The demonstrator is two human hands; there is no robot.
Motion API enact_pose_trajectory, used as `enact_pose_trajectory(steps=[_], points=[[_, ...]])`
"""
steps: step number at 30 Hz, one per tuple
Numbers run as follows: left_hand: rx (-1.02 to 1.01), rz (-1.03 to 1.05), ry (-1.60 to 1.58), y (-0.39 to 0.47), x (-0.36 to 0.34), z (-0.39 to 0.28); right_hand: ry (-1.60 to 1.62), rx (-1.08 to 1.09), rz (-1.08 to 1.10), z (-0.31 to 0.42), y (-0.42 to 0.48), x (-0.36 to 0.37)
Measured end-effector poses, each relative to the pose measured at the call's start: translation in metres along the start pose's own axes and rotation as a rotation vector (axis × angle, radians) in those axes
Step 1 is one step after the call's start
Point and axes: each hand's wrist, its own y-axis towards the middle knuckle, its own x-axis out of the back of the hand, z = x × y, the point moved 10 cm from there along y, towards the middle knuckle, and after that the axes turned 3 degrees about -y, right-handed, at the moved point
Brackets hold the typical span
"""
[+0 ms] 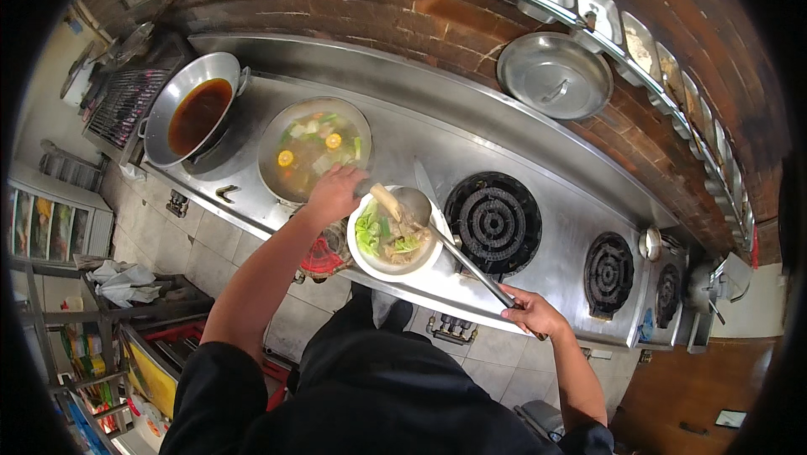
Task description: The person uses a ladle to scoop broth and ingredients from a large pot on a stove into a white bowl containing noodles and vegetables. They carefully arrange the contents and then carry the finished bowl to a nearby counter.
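My right hand point(536, 313) grips the long metal handle of a ladle point(463, 256). The ladle's cup rests over a white bowl point(360, 262) at the counter's front edge. Inside the bowl are green leaves point(372, 231), meat pieces and broth. My left hand point(337, 193) is closed round a handle at the near right rim of a wide pan of soup point(315, 146). The handle's tan wooden end point(386, 199) juts over the bowl. Corn rounds point(333, 141), cabbage and green vegetables float in the soup. A thin metal blade point(425, 180) lies partly hidden behind the bowl.
Black burners point(493, 223) line the steel counter point(558, 203) to the right. At left stands a two-handled pan point(217, 67) of brown liquid. A lid point(555, 76) leans against the brick wall below a rack of metal containers point(599, 16). Red ringed equipment point(325, 253) sits near my left forearm.
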Motion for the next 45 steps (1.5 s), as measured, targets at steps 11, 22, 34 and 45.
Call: enact_pose_trajectory(steps=[11,22,34,45], points=[[-0.309,0.304,0.097,0.053,-0.091,0.012,0.108,-0.178,-0.040,0.018,-0.007,-0.006],[-0.262,0.365,-0.278,0.033,-0.049,0.002,-0.109,-0.144,-0.128,0.058,-0.006,0.000],[-0.218,0.171,-0.518,0.002,-0.063,-0.028,-0.419,-0.137,-0.245,0.100,-0.020,0.007],[-0.113,0.149,-0.346,0.001,-0.072,-0.001,-0.636,0.056,-0.345,0.127,-0.029,-0.004]])
